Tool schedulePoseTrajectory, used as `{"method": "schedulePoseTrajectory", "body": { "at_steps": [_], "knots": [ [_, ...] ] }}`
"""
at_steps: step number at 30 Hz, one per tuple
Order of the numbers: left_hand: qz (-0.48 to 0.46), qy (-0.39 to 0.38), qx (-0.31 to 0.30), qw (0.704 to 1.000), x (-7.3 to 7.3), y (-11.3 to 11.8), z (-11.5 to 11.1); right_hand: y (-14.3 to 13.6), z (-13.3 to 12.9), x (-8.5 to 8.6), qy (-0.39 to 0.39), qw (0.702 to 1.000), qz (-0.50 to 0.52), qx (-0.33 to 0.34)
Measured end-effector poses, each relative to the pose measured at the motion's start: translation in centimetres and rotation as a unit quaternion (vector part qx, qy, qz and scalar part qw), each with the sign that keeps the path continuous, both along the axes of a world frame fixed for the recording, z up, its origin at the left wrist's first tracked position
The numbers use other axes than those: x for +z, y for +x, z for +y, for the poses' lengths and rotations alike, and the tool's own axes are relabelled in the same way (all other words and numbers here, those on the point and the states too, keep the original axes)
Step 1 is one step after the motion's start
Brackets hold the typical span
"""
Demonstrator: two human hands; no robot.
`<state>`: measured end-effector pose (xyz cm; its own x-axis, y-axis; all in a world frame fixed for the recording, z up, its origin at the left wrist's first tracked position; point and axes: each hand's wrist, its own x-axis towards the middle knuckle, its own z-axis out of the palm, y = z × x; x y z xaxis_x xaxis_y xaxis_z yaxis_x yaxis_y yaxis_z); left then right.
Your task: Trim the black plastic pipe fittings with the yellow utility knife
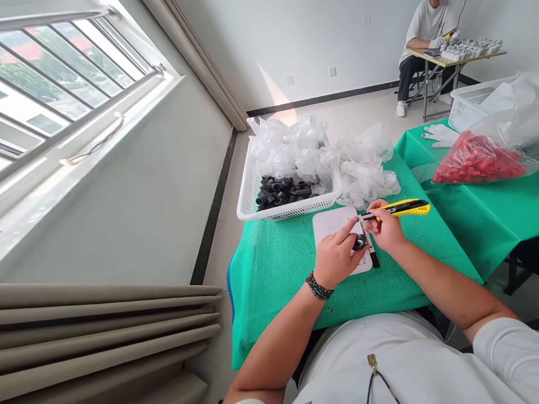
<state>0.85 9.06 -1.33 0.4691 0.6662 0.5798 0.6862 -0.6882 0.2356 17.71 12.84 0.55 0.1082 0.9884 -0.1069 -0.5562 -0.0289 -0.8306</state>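
Note:
My left hand (337,253) is closed on a black pipe fitting (360,242), a short tube piece whose round opening shows. Its index finger is stretched toward the blade of a yellow and black utility knife (406,208). My right hand (385,227) grips that knife near its front, with the handle pointing off to the right. Both hands are close together over a white board (328,221) lying on the green table cover. A black marker-like stick (374,259) lies at the board's right edge, partly hidden by my left hand.
A white basket (290,211) beyond the board holds black pipe fittings (278,193) and plastic bags (286,146). More bags (366,174) lie beside it. At right are a bag of red parts (480,163), a white glove (440,136) and another basket (471,104). A person (429,33) sits at a far table.

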Motion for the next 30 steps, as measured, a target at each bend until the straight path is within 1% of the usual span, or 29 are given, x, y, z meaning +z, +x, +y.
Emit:
{"method": "schedulePoseTrajectory", "body": {
  "at_steps": [2,4,5,7,9,11,12,13,15,17,18,19,21,23,25,27,30],
  "knots": [
    [-0.002,-0.001,-0.003,1.000,0.0,0.0,0.0,0.0,0.1,0.0,0.000,1.000,-0.005,-0.008],
    [-0.002,0.001,-0.007,1.000,-0.1,0.0,0.0,0.0,0.3,0.0,-0.001,0.999,-0.015,-0.032],
    [0.000,-0.001,-0.013,1.000,-0.2,0.1,0.0,0.0,0.4,0.0,-0.001,0.998,-0.019,-0.055],
    [0.003,-0.020,-0.033,0.999,-0.3,0.2,-0.1,0.1,0.5,0.2,0.004,0.992,-0.030,-0.125],
    [-0.020,-0.066,-0.059,0.996,-0.3,0.3,-0.3,0.3,0.6,0.4,0.022,0.979,-0.042,-0.198],
    [-0.086,-0.142,-0.085,0.983,-0.1,0.4,-0.6,0.4,0.5,0.5,0.047,0.969,-0.053,-0.237],
    [-0.131,-0.190,-0.098,0.968,0.0,0.5,-0.6,0.5,0.5,0.6,0.057,0.968,-0.056,-0.240],
    [-0.183,-0.242,-0.109,0.947,0.2,0.5,-0.6,0.5,0.5,0.5,0.064,0.968,-0.058,-0.236],
    [-0.290,-0.346,-0.121,0.884,0.4,0.4,-0.5,0.4,0.4,0.3,0.069,0.971,-0.060,-0.223],
    [-0.384,-0.415,-0.098,0.819,0.6,0.2,-0.1,0.3,0.4,0.0,0.071,0.973,-0.063,-0.209],
    [-0.420,-0.429,-0.073,0.797,0.6,0.1,0.1,0.3,0.4,-0.2,0.072,0.975,-0.065,-0.202],
    [-0.444,-0.433,-0.046,0.783,0.7,-0.1,0.4,0.2,0.4,-0.4,0.073,0.976,-0.068,-0.195],
    [-0.467,-0.428,0.004,0.774,0.7,-0.2,0.7,0.2,0.5,-0.7,0.071,0.978,-0.072,-0.182],
    [-0.477,-0.422,0.033,0.770,0.7,-0.3,1.0,0.1,0.5,-0.8,0.064,0.979,-0.076,-0.175],
    [-0.489,-0.413,0.035,0.767,0.6,-0.2,1.0,-0.1,0.4,-0.8,0.057,0.982,-0.074,-0.162],
    [-0.509,-0.403,0.028,0.760,0.4,0.0,1.0,-0.3,0.4,-0.7,0.048,0.988,-0.061,-0.130],
    [-0.556,-0.381,0.038,0.738,0.0,0.0,1.2,-0.4,0.5,-0.6,0.019,0.995,-0.036,-0.091]
  ]
}}
